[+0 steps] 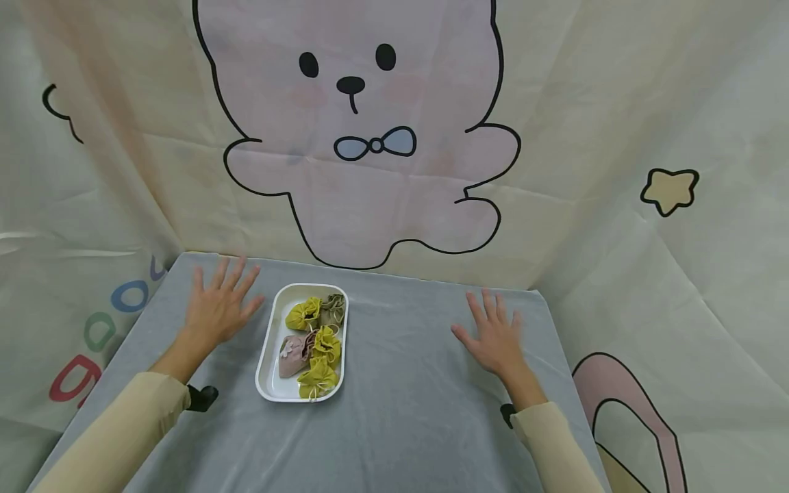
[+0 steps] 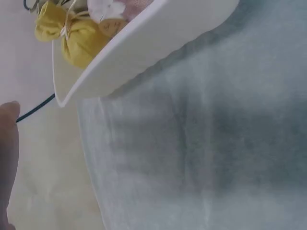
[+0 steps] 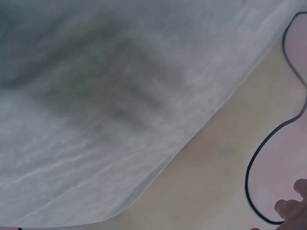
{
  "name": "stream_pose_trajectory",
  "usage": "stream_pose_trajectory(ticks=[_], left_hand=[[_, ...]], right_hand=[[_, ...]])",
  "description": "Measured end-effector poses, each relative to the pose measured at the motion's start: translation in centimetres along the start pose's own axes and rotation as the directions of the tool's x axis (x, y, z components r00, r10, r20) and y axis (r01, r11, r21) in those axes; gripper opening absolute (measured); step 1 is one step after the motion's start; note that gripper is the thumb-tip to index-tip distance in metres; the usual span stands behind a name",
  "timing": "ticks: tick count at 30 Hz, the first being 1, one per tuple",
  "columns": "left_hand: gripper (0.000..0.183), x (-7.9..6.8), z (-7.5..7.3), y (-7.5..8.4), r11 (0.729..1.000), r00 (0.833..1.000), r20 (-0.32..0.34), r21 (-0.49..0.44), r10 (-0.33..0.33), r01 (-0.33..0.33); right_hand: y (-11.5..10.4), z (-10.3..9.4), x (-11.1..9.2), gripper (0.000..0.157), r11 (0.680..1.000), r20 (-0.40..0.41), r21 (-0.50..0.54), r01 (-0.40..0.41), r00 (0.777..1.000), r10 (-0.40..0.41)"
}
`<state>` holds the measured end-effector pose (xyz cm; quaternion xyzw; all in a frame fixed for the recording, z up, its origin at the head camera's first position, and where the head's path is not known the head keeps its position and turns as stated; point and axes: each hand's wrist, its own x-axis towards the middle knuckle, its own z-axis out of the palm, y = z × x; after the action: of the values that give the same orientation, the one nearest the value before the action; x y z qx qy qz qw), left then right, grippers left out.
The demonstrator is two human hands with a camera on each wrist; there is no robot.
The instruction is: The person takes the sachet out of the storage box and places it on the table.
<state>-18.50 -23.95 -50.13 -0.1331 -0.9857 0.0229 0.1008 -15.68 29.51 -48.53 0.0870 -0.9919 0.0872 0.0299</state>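
My left hand (image 1: pixel 217 307) hovers with spread fingers over the table, just left of a white tray (image 1: pixel 266 370). To the tray's right, some way off, my right hand (image 1: pixel 495 337) is spread in the same manner. Neither hand holds anything. Small drawstring pouches lie in the tray: a yellow one (image 1: pixel 303 314) and an olive-green one (image 1: pixel 333 310) at the far end, a pink one (image 1: pixel 292 357) at the left, and two more yellow ones at the right. In the left wrist view, a yellow pouch (image 2: pixel 84 45) shows over the tray's side. Only fingertips appear in the right wrist view.
A grey-blue cloth (image 1: pixel 407 397) covers the table. Behind it hangs a cream curtain (image 1: pixel 567 226) with a large bear drawing (image 1: pixel 370 198). Further curtain panels hang at both sides, close to the table's edges. Dark straps (image 1: pixel 202 398) show near the wrists.
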Motion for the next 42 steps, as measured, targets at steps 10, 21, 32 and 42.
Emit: stream_pose_trajectory(ticks=[10,21,32,42], left_hand=[[0.065,-1.6,1.1,1.3,0.981,0.981,0.014,-0.026,0.193,-0.193],[0.063,-3.0,2.4,2.0,0.944,0.943,0.102,-0.13,0.317,-0.303],[0.063,-3.8,3.4,2.0,0.928,0.928,0.087,-0.125,0.363,-0.351],[0.069,-4.2,3.4,1.2,0.908,0.908,0.096,-0.15,0.407,-0.391]], right_hand=[[-3.2,1.0,-0.4,0.085,0.992,0.037,0.047,0.118,0.992,-0.12],[-6.6,2.1,-1.0,0.086,0.955,0.022,0.163,0.247,0.967,-0.254],[-9.5,3.0,-1.1,0.088,0.875,0.012,0.371,0.31,0.941,-0.338],[-13.6,2.9,0.0,0.071,0.811,0.119,0.532,0.244,0.927,-0.357]])
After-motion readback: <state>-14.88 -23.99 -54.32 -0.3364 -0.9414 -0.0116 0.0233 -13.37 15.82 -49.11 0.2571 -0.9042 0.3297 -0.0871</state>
